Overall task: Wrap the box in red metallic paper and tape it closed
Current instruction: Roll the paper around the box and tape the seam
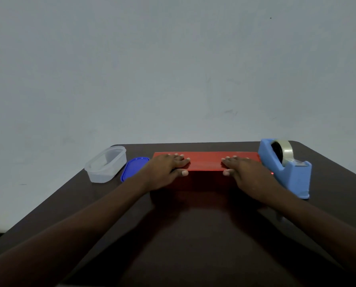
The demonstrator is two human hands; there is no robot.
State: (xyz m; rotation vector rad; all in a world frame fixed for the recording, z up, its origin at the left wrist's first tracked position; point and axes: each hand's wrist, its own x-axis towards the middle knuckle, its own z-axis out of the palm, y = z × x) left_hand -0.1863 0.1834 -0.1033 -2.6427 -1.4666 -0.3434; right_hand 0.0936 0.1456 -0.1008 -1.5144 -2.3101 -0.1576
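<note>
On the dark table (pixel 193 235), both forearms reach forward to the box wrapped in red metallic paper (pixel 206 163) at mid-table. The left hand (pixel 166 166) and right hand (pixel 243 168) press flat on its top, fingers straight, thumbs over the near edge. A blue tape dispenser (pixel 286 170) stands just right; left lie a blue lid (pixel 133 167) and clear container (pixel 105 164). No readable writing.

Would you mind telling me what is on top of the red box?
Both hands lie flat on the red box: left hand, right hand. The paper beneath them is covered, so any seam or tape there cannot be seen.

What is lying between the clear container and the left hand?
In the head view, the blue lid lies flat between the clear container and the left hand.
</note>
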